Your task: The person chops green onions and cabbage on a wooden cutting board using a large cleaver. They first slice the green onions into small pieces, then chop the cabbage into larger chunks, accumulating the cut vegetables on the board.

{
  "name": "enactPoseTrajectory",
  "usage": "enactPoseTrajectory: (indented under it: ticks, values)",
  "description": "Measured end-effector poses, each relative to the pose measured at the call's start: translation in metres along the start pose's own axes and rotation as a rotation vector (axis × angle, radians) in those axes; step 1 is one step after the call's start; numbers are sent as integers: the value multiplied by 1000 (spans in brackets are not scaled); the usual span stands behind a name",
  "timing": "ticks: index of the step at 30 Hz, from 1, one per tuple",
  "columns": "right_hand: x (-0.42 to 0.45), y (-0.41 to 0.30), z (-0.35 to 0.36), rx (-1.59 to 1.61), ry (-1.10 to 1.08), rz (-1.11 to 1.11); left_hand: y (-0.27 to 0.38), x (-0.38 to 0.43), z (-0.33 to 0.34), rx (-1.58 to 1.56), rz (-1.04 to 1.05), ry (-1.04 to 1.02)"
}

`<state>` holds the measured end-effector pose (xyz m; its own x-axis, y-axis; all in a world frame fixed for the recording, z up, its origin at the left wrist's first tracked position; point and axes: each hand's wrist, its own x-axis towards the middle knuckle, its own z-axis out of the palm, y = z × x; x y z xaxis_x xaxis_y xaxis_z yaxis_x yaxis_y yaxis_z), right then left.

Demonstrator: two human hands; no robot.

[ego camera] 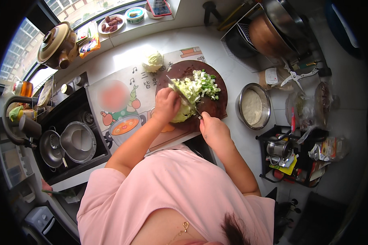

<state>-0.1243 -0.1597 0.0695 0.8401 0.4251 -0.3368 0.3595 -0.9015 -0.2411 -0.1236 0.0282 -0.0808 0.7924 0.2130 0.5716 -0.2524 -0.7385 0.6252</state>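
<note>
On a round dark cutting board [216, 113] lies a piece of cabbage [185, 114], with chopped cabbage [187, 87] beyond it and chopped scallion [211, 86] beside that. My right hand [215, 130] grips the handle of a kitchen knife [182, 92], whose blade slants up and left between the cabbage piece and the chopped heap. My left hand [167, 104] presses on the cabbage from the left, fingers bent close to the blade. A further chunk of cabbage [153, 62] sits on the printed mat [95, 92] past the board.
Right of the board stands a steel bowl of flour or dough [253, 105]. A black sink [46, 171] with strainers is at the left. Kitchen shears [295, 76], a black rack [260, 150] and stacked pots [263, 36] line the right. A lidded clay pot [56, 46] stands by the window.
</note>
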Motion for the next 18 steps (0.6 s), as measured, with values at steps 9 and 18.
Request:
enactPoseTrajectory:
  ticks: [9,18]
  values:
    - [49,4,55,113,45,4,1,-3,4,29,7,9]
    - [12,16,20,325,173,-62,3,6,-25,-75,13,-27]
